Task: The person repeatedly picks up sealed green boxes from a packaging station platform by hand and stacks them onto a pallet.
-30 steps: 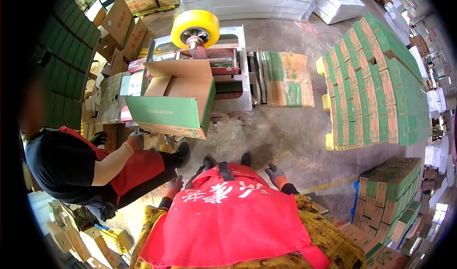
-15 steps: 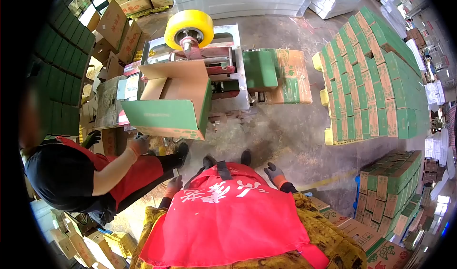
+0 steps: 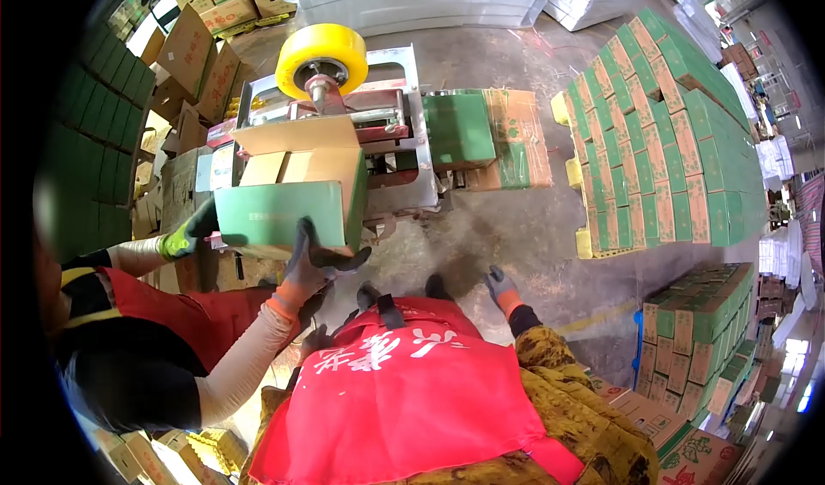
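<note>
My right hand (image 3: 503,289), in a grey glove with an orange cuff, is held over the floor beside my red apron (image 3: 412,390). Its fingers are apart with nothing in them. My left hand (image 3: 318,341) is low at the apron's other side, mostly hidden by a co-worker's forearm, and its fingers cannot be made out. Ahead on the left stands a green and brown carton (image 3: 279,214) with raised flaps. A co-worker's gloved hands (image 3: 311,260) touch its front corner and its left side.
A metal machine (image 3: 421,141) with a yellow wheel (image 3: 322,60) stands behind the carton. Another green carton (image 3: 460,130) lies to its right. Cartons are stacked on a yellow pallet (image 3: 586,243) at right, with a lower carton stack (image 3: 696,330) nearer. The co-worker (image 3: 129,347) stands close on my left.
The co-worker has reached forward and put both hands on the open carton, whose near flap has swung. My left hand has become mostly covered by the co-worker's arm. My view has shifted slightly.
</note>
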A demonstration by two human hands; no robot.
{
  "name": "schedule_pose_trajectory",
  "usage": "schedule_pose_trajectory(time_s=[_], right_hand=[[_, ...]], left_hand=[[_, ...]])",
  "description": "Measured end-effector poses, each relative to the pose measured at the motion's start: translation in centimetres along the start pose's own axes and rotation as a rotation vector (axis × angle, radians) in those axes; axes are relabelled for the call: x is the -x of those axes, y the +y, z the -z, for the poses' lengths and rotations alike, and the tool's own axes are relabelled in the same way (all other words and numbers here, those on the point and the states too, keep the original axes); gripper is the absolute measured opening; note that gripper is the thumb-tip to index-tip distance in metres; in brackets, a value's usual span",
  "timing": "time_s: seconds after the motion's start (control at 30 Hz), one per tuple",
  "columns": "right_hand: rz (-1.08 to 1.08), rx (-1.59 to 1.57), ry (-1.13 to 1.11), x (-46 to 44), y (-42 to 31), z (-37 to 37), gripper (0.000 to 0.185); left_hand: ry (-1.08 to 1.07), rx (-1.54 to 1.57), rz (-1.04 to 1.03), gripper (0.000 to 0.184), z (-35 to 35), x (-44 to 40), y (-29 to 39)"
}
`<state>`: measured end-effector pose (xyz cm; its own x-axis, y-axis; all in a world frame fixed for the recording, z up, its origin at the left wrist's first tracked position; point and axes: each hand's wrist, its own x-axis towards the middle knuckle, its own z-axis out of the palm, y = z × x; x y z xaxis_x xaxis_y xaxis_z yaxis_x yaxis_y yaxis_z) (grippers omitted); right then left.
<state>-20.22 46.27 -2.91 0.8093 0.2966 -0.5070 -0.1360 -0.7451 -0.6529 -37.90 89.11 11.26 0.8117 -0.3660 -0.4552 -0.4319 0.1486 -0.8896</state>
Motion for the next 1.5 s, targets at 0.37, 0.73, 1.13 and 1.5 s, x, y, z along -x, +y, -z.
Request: schedule_pose_trajectory(time_s=[0.37,0.73,1.13,1.5], right_hand=[[0.475,0.069,0.313,-23.9,-19.0,13.5,0.067],[0.760,0.520,-0.486,-43.7,-29.6,13.7,0.077],[0.261,-0.268,-0.370,-31.9,-1.0,26.0,0.081],[-0.049,-0.724,-0.540,-35.9,3.5,24.2,0.089]], left_hand=[[0.076,-2.265,-0.827,0.054,6.9,-5.2,-3.4],[0.011,-1.502,-1.227,0.047,8.0,-42.7,-7.0],[-0.136,-2.183,-1.169,0.055,11.8,-46.0,-13.0],[0.804,-3.582,-0.684,0.028,19.4,-32.7,3.0]])
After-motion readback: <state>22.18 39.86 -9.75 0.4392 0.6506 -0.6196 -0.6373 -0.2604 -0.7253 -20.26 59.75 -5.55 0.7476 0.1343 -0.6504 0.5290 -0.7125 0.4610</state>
